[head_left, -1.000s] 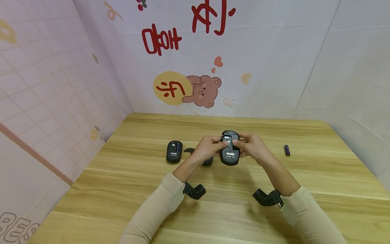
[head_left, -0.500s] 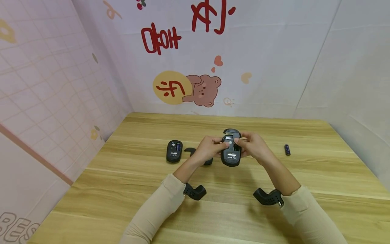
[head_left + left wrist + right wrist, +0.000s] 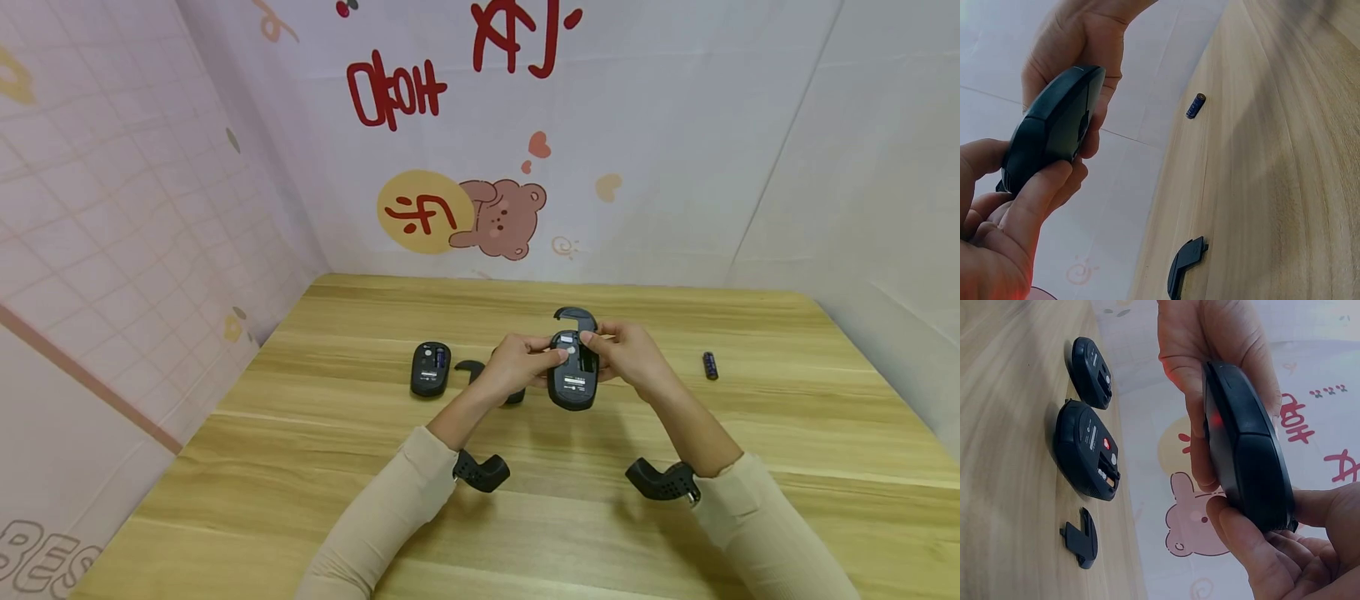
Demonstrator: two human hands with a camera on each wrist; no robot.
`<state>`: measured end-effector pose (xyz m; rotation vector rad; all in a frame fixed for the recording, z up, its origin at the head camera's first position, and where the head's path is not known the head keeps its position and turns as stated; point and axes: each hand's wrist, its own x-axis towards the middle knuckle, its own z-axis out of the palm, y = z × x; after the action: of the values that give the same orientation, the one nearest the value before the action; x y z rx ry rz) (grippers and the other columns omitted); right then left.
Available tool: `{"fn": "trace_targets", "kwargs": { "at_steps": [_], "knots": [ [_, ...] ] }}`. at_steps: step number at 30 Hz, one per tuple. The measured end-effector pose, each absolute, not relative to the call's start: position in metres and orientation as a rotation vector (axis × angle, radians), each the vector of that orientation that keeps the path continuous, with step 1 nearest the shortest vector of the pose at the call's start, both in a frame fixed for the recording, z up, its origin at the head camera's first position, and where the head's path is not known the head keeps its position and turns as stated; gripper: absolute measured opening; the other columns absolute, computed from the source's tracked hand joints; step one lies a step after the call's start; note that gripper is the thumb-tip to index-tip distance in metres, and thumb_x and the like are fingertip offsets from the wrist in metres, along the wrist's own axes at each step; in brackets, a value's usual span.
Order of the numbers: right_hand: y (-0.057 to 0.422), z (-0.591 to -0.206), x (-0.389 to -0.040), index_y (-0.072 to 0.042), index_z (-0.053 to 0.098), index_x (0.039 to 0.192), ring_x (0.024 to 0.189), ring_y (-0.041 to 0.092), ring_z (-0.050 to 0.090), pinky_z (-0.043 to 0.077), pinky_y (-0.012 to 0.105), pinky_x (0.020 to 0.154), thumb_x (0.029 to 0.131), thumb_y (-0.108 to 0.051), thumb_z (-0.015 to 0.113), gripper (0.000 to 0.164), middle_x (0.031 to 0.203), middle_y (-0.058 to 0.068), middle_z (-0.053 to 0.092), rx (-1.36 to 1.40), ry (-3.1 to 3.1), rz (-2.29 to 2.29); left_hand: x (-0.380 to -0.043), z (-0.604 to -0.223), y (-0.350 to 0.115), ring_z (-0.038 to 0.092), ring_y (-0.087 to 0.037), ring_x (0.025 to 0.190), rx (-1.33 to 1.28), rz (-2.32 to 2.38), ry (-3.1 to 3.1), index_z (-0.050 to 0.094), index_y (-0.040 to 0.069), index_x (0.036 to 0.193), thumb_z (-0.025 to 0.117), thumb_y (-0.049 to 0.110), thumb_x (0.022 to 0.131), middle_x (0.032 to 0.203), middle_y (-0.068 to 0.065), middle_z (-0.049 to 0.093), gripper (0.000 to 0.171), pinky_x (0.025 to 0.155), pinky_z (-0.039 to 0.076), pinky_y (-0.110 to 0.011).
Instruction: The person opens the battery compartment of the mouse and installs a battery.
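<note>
In the head view, an upturned black computer mouse is held above the table, its battery slot uncovered. My left hand grips its left side, thumb across the underside. A curved battery cover sticks out past the far end, apart from the body except near the slot. With the thumb on that cover's tongue, my right hand pinches it. Both wrist views show the held mouse from the side, with fingers of both hands around it; the raised cover is hidden there.
A second upturned mouse with a battery in it lies to the left. Another mouse is partly behind my left hand, near a curved black piece. A loose battery is at right. The wrist views show a loose cover.
The battery cover has slid away from me off the mouse, moving with my right thumb. More of the slot is exposed. My left hand keeps its grip on the mouse.
</note>
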<state>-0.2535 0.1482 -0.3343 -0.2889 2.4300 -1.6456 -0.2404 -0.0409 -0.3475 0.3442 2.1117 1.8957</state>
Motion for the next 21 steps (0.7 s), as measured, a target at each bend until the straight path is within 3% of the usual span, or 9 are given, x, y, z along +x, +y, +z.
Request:
{"fn": "trace_targets", "kwargs": {
  "at_steps": [15,21],
  "knots": [
    [0.1488,-0.337,-0.2576,0.01,0.05,0.104,0.066,0.014,0.066,0.057,0.03,0.064,0.096,-0.017,0.052,0.028,0.08,0.01,0.065,-0.248,2.378,-1.742,-0.2437,-0.3526,-0.0411,0.067,-0.025,0.083,0.351,1.89,2.134,0.06,-0.003,0.12,0.06,0.01,0.09,0.1,-0.018,0.066,0.032,0.068,0.056,-0.031],
    [0.1488,-0.3368,-0.2555,0.007,0.054,0.089,0.072,0.012,0.063,0.056,0.03,0.07,0.093,-0.02,0.058,0.027,0.081,0.003,0.062,-0.248,2.435,-1.769,-0.2419,-0.3519,-0.0414,0.067,-0.025,0.083,0.333,1.89,2.126,0.059,-0.002,0.122,0.06,0.009,0.09,0.101,-0.018,0.066,0.034,0.07,0.056,-0.032]
  ]
}}
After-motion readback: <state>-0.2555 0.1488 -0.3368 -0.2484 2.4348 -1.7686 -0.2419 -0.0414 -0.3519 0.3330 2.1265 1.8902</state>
